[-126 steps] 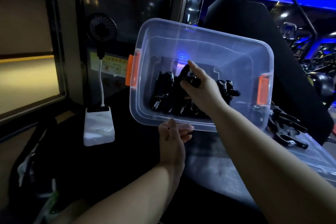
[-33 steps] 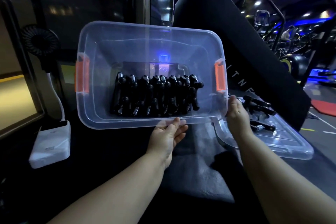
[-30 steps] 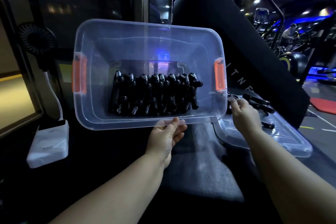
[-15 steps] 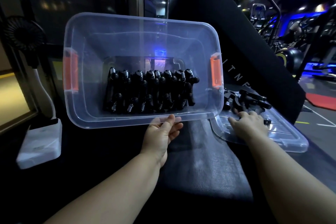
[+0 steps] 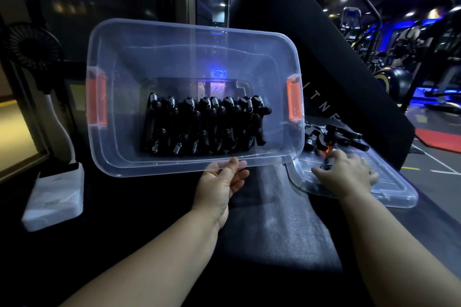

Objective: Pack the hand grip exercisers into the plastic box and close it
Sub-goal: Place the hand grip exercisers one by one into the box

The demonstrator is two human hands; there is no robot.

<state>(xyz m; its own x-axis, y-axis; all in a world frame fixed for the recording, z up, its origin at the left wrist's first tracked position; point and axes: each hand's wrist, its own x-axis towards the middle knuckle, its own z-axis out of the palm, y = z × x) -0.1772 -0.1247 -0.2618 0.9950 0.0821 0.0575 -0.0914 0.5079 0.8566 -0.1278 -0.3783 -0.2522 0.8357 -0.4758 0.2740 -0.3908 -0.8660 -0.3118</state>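
While tilted up with its open side facing the camera, the clear plastic box (image 5: 194,57) shows a packed row of black hand grip exercisers (image 5: 204,127) inside. Its clear lid (image 5: 389,189) lies flat on the dark worktop (image 5: 274,219), carrying loose exercisers (image 5: 334,136). The left hand (image 5: 220,182) grips the box's lower rim; the right hand (image 5: 346,172) rests spread on the lid, holding nothing visible.

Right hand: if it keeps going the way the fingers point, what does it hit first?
Likely the loose hand grip exercisers piled on the lid, just beyond the right hand; depth is uncertain.
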